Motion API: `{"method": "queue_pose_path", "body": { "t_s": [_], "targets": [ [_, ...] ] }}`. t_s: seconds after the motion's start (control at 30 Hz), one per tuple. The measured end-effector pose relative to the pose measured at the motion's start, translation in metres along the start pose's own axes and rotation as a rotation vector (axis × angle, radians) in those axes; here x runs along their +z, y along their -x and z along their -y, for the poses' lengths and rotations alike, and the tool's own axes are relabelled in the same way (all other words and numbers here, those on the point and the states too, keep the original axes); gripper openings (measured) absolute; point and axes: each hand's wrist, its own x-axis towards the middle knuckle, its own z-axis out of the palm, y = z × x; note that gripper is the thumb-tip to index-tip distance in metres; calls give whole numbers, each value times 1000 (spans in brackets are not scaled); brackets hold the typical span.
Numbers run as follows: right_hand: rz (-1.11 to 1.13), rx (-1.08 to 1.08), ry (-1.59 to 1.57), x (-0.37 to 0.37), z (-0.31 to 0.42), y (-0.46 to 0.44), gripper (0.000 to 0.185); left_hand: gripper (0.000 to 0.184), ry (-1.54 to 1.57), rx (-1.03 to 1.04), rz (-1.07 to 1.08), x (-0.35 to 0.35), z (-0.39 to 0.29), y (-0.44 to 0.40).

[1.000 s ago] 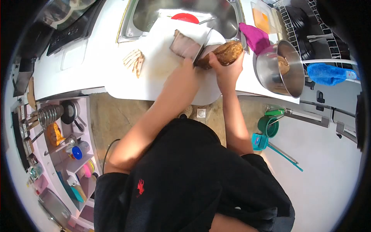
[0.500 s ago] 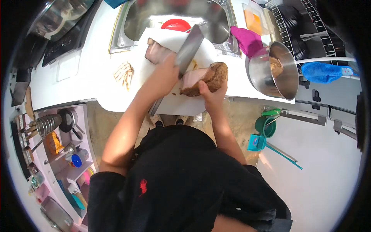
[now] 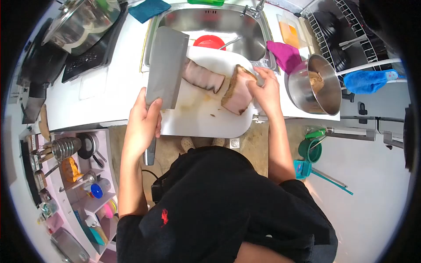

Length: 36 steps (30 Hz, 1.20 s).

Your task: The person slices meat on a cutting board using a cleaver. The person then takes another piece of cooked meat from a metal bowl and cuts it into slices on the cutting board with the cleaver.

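Note:
A wide cleaver (image 3: pixel 169 65) stands up from my left hand (image 3: pixel 148 115), which is closed round it, the handle end showing below the fist. Its blade covers the left part of the white cutting board (image 3: pixel 197 125). On the board lies a long pale piece of meat (image 3: pixel 204 78) with a dark edge. My right hand (image 3: pixel 266 90) grips the upper right side of a thicker brown-crusted chunk of meat (image 3: pixel 239 95), its pale cut face up. The two pieces lie apart, with a few dark crumbs below them.
Behind the board is a steel sink (image 3: pixel 204 22) with a red bowl (image 3: pixel 209 42). To the right stand a metal bowl (image 3: pixel 302 90) holding brown food, a magenta cloth (image 3: pixel 285 56) and a dish rack (image 3: pixel 318 33). A pot (image 3: pixel 83 26) is at back left.
The cleaver has come away from the meat and moved left, its broad face now showing. My right hand has turned the chunk, cut face up, and shifted right. The sliced pieces at left are now hidden.

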Motion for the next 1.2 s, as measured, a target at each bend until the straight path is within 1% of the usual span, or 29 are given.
{"method": "queue_pose_path", "body": {
  "t_s": [0.1, 0.13, 0.23, 0.3, 0.33, 0.43, 0.53, 0.6, 0.67, 0.7, 0.73, 0.77, 0.83, 0.9, 1.0, 1.07, 1.1, 1.13, 1.17, 1.2],
  "targets": [
    [-35, -269, 125, 6, 22, -15, 31, 34, 83, -3, -9, -10, 2, 11],
    [91, -296, 155, 12, 31, -22, 30, 35, 77, 4, -3, -11, 3, 13],
    [375, -336, 422, 40, 56, -31, 28, 38, 59, 32, 2, -12, 6, 17],
    [403, -365, 570, 61, 56, -35, 29, 39, 54, 40, -12, -10, 6, 24],
    [421, -377, 644, 67, 57, -37, 30, 36, 65, 59, 15, -11, 5, 27],
    [607, -277, 563, 77, 60, -46, 27, 31, 166, 40, 12, -6, 4, 35],
    [671, -101, -9, 61, 63, -50, 22, 28, 130, 77, 46, -5, 3, 36],
    [544, -32, -85, 28, 73, -55, 22, 29, 106, 86, 67, -3, 2, 36],
    [191, -218, -43, -12, 58, -56, 24, 34, 93, 79, 90, -2, 2, 38],
    [219, -71, -185, -43, 54, -59, 26, 35, 78, 76, 108, -2, 3, 37],
    [136, 69, -150, -84, 80, -50, 23, 35, 63, 73, 128, 0, 4, 34],
    [-8, 143, -199, -106, 60, -48, 17, 35, 48, 71, 149, 2, 5, 31],
    [-231, 102, -416, -152, 40, -38, 14, 30, 16, 104, 171, 9, 6, 27],
    [-476, 37, -83, -195, -18, -37, 20, 27, -14, 118, 202, 15, 4, 24],
    [-385, 320, 32, -226, -69, -20, 28, 27, -54, 123, 255, 24, 3, 20],
    [-580, 200, 534, -203, -67, -5, 35, 31, -79, 145, 280, 31, 4, 17],
    [-667, 129, 784, -188, -56, 1, 39, 30, -87, 148, 283, 34, 3, 15],
    [-595, 48, 647, -177, -38, 7, 50, 29, -96, 149, 284, 35, 1, 15],
    [-599, 3, 516, -155, -17, 12, 50, 27, -107, 147, 284, 37, 1, 16],
    [-529, -12, 371, -130, -7, 16, 50, 24, -127, 142, 277, 38, 1, 14]
  ]
}}
